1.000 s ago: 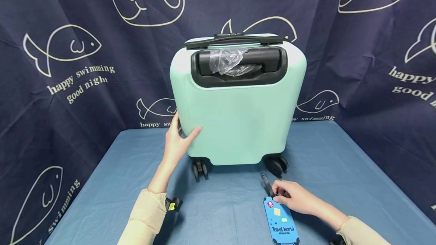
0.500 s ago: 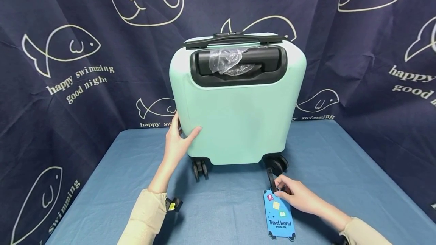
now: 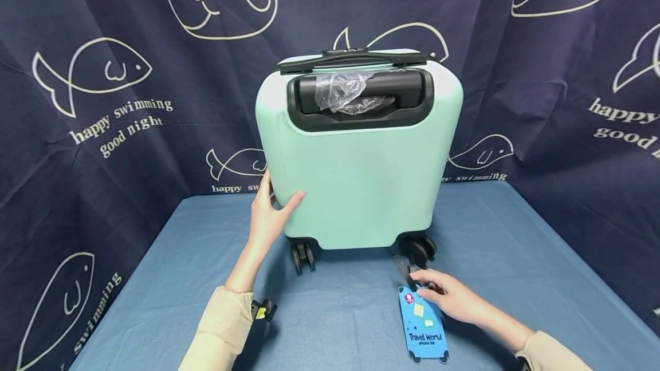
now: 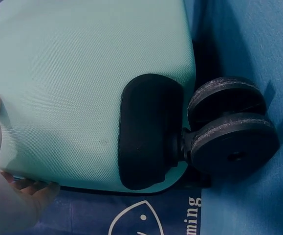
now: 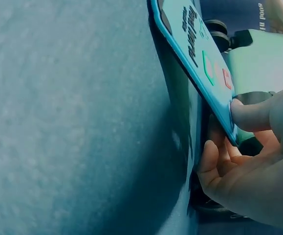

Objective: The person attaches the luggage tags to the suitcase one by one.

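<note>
A mint-green suitcase [image 3: 361, 188] stands upright on its black wheels [image 4: 234, 137]. My left hand [image 3: 266, 216] holds its lower left edge, thumb on the broad front face and fingers round the side. Low in front of the right wheel, my right hand [image 3: 451, 296] pinches the top end of a blue luggage tag [image 3: 424, 331] printed "Travel World". A dark strap [image 3: 403, 271] rises from the tag towards the wheel. In the right wrist view the thumb presses the tag's face, with fingers behind it.
Clear plastic film [image 3: 342, 93] wraps part of the suitcase's recessed black pull handle [image 3: 397, 87]. A blue cloth [image 3: 330, 308] covers the table. Navy curtains [image 3: 170, 147] with fish and whale drawings hang behind and at both sides.
My right hand has lifted the luggage tag slightly away from the front edge. The strap has swung about, and its loop now looks spread apart. My left hand and the suitcase have stayed put.
</note>
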Tool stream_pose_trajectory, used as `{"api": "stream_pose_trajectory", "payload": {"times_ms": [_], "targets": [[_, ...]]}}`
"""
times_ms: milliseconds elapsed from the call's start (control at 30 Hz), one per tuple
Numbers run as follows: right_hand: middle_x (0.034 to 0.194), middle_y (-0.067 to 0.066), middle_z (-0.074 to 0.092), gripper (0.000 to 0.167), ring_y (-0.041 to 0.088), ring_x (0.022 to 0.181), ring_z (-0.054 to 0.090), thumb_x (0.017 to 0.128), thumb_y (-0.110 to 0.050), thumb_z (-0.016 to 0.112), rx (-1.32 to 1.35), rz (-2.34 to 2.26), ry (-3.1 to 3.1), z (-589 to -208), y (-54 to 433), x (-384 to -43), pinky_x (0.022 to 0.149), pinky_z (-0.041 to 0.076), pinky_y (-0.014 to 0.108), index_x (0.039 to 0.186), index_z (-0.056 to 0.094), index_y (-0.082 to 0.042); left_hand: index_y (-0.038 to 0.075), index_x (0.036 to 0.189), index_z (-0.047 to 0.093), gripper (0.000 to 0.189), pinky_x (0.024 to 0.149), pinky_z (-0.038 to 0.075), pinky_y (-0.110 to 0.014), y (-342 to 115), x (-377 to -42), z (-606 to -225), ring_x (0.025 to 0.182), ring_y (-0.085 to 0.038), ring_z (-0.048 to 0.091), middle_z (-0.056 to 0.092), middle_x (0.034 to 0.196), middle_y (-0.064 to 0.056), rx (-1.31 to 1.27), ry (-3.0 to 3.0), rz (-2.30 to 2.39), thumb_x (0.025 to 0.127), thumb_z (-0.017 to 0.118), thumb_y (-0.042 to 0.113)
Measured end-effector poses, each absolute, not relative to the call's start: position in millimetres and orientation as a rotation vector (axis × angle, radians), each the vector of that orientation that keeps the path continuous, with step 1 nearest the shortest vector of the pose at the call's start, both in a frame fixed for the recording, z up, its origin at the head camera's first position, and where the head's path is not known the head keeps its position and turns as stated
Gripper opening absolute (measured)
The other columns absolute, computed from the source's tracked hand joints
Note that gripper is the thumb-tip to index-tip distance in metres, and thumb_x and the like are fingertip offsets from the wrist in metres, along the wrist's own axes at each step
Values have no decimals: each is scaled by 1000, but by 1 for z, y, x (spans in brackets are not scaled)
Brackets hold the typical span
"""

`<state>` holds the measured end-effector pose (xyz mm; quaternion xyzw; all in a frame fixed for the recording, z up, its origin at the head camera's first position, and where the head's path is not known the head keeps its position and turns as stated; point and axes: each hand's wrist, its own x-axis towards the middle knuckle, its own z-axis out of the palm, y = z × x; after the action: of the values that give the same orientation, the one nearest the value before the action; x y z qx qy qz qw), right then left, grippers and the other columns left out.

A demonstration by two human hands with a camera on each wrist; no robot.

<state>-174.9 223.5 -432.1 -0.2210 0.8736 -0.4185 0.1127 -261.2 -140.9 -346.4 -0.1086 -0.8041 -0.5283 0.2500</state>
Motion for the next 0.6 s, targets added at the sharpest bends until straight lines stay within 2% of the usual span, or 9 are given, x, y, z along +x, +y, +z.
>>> {"api": "stream_pose_trajectory", "payload": {"times_ms": [200,300,433,500,600], "targets": [[106,5,59,23,5,84,45,92,-23,59,-713,-1280,2589,-432,222,-172,65,36,21,113,65,-16,33,148,20,86,101,41,-47,-140,-262,-348,131,-24,42,38,147,-3,-303,-2172,-1406,80,71,45],[99,0,60,20,4,79,45,90,-28,62,-683,-1305,2637,-432,221,-171,62,37,21,107,67,-19,34,148,19,86,101,41,-47,-139,-262,-348,131,-24,43,39,147,-3,-300,-2171,-1407,80,70,46],[91,-2,61,23,3,68,44,88,-30,64,-626,-1345,2688,-433,219,-169,56,38,21,105,70,-17,37,148,18,86,103,40,-46,-140,-261,-347,133,-21,41,37,148,-1,-297,-2184,-1430,80,71,45],[91,-1,63,25,3,64,45,87,-30,65,-615,-1363,2702,-432,218,-168,54,39,21,106,71,-15,38,148,17,87,103,40,-45,-140,-261,-347,133,-20,40,36,149,1,-293,-2195,-1435,80,72,43],[102,4,68,28,3,67,50,87,-31,66,-569,-1386,2702,-431,218,-168,58,43,20,108,70,-13,38,147,17,87,104,39,-44,-141,-261,-347,134,-18,39,35,149,2,-292,-2203,-1443,80,71,43]]}}
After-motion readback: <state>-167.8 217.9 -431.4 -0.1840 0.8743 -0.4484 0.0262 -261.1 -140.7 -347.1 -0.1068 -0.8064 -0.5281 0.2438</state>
